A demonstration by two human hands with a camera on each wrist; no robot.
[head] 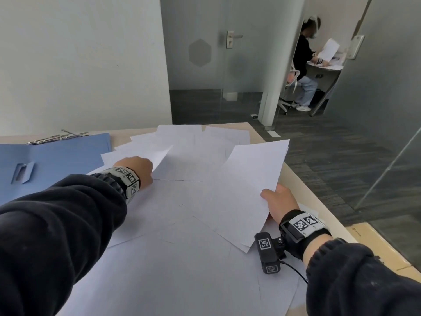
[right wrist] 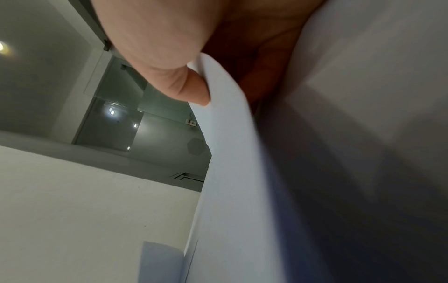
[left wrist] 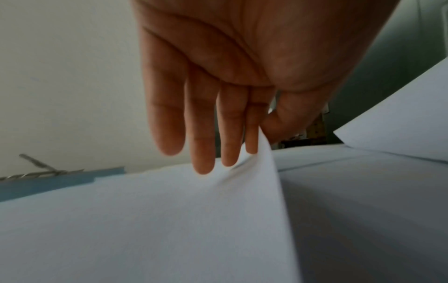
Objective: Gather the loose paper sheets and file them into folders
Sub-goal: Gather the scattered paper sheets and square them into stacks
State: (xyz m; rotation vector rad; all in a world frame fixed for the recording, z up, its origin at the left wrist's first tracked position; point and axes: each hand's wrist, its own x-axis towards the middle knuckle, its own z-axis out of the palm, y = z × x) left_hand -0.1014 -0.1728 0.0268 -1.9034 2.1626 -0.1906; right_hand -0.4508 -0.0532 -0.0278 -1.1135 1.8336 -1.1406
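Loose white paper sheets cover most of the desk. My left hand pinches the edge of one sheet between thumb and forefinger and lifts its corner; in the left wrist view that sheet curls up to the fingers. My right hand grips a thin stack of sheets at its near right edge, raised off the desk, with the thumb on top. The right wrist view shows the thumb pressed on the stack. An open blue folder lies at the far left.
Metal fastener strips lie at the folder's far edge. The desk's right edge drops to a dark floor. A glass partition stands to the right. Another person sits at a far desk beyond a glass door.
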